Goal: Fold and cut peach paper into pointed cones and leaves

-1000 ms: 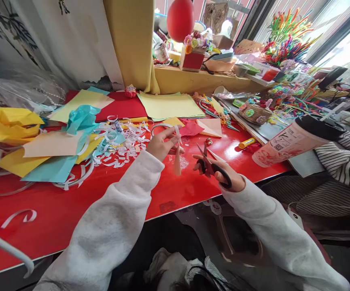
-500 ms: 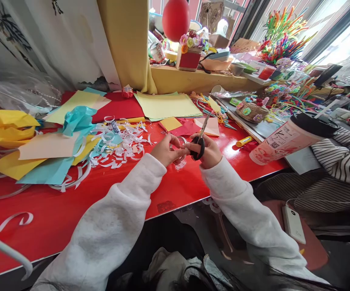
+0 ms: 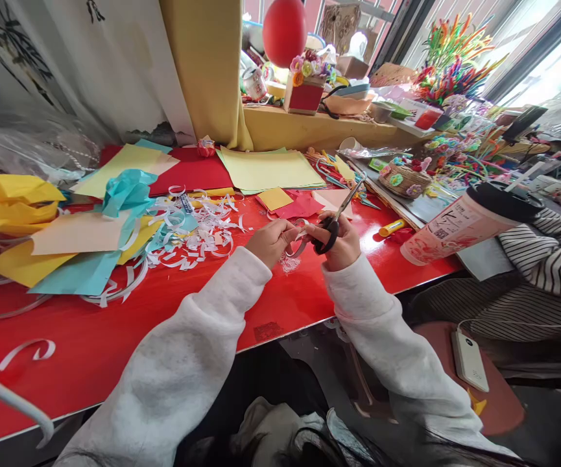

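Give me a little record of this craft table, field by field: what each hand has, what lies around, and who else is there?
left hand: left hand pinches a small piece of paper, partly hidden by the fingers
right hand: right hand grips black-handled scissors, blades pointing up and away
surface: red table
left of the hands: white paper scraps, teal tissue, coloured sheets
right of the hands: tall cup with dark lid, yellow glue stick
neighbour: striped sleeve of another person
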The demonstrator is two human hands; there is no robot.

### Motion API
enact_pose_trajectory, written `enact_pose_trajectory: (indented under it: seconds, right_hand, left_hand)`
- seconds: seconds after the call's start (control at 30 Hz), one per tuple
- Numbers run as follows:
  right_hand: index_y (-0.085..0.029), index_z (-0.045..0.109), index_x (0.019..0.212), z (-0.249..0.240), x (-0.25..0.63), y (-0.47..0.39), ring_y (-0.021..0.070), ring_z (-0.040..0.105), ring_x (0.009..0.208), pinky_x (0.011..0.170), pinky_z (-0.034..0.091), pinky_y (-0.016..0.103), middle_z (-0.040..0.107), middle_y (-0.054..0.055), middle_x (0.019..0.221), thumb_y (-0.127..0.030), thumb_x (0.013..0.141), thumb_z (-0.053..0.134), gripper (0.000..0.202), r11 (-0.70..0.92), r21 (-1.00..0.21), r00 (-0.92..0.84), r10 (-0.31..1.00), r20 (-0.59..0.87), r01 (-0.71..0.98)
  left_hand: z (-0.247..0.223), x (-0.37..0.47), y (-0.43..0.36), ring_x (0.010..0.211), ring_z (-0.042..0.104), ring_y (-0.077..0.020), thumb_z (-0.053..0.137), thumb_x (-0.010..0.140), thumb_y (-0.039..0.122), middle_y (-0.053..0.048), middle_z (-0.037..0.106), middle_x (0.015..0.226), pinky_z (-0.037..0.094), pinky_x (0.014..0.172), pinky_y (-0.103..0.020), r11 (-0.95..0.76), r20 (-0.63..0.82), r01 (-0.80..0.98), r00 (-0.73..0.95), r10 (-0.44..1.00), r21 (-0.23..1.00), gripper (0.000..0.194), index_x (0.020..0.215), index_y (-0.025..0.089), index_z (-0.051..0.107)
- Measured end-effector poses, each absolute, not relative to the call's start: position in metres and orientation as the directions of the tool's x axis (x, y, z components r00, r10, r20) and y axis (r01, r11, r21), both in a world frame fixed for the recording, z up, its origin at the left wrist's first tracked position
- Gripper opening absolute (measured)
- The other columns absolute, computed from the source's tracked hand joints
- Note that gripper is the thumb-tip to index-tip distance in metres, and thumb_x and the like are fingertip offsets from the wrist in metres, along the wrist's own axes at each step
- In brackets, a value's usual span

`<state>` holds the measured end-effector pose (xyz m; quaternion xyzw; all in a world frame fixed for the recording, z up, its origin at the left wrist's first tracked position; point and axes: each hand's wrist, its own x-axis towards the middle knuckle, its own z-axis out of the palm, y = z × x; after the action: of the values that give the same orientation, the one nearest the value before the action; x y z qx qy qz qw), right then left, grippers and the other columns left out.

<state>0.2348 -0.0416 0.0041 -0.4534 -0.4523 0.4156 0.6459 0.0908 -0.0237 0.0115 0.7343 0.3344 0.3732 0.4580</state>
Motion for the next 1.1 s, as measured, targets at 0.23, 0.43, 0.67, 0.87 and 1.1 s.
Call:
enact_pose_trajectory:
  seconds: [0.23,0.43,0.67,0.87,1.1]
  right_hand:
    - [-0.019,0.043,0.078,0.001,0.238,-0.043,0.0088,0.057,0.048,0.033,0.034,0.016,0.06,-0.004,0.062,-0.025,0.055,0.066,0.033,0.256,-0.955,0.282,0.937,0.207,-0.149]
    - [-0.019,0.045,0.08,-0.001,0.249,-0.043,0.0084,0.054,0.044,0.033,0.033,0.017,0.056,-0.005,0.054,-0.033,0.055,0.066,0.037,0.174,-0.974,0.162,0.975,0.15,-0.147]
    - [-0.021,0.047,0.089,-0.017,0.256,-0.038,0.0046,0.043,0.042,0.037,0.03,0.017,0.048,-0.007,0.054,-0.051,0.041,0.067,0.06,-0.134,-0.935,-0.176,0.981,-0.079,-0.327]
    - [-0.021,0.05,0.088,-0.009,0.273,-0.045,0.0096,0.049,0.056,0.046,0.039,0.023,0.052,-0.001,0.07,-0.067,0.031,0.058,0.073,-0.074,-0.957,-0.074,0.996,-0.055,-0.281]
    - [-0.023,0.043,0.082,0.016,0.281,-0.066,0.0092,0.054,0.062,0.057,0.041,0.026,0.06,-0.001,0.08,-0.024,0.056,0.066,0.035,0.374,-0.927,0.185,0.909,0.374,0.039]
  left_hand:
    - [0.006,0.089,-0.019,0.066,0.054,-0.0103,0.053,0.069,0.035,-0.003,0.057,0.072,0.042,0.062,-0.022,-0.195,0.118,0.071,0.584,0.803,0.978,0.027,0.086,0.014,0.053]
    - [0.013,0.082,-0.016,0.047,0.05,-0.0087,0.059,0.063,0.029,0.0,0.055,0.056,0.041,0.047,-0.022,-0.137,0.072,0.073,0.565,0.822,0.988,0.019,0.068,0.013,0.049]
    - [0.018,0.078,-0.015,0.046,0.049,-0.0085,0.057,0.064,0.029,-0.001,0.057,0.054,0.041,0.048,-0.022,-0.218,0.104,0.144,0.553,0.827,0.965,0.015,0.067,0.014,0.056]
    - [0.019,0.067,-0.007,0.053,0.052,-0.0098,0.056,0.065,0.037,-0.002,0.059,0.057,0.041,0.055,-0.022,-0.364,0.226,0.297,0.412,0.883,0.883,0.022,0.068,0.015,0.06]
    - [0.02,0.067,-0.007,0.069,0.054,-0.0135,0.055,0.067,0.036,-0.003,0.062,0.071,0.039,0.066,-0.026,-0.453,0.298,0.39,0.396,0.869,0.802,0.02,0.074,0.018,0.062]
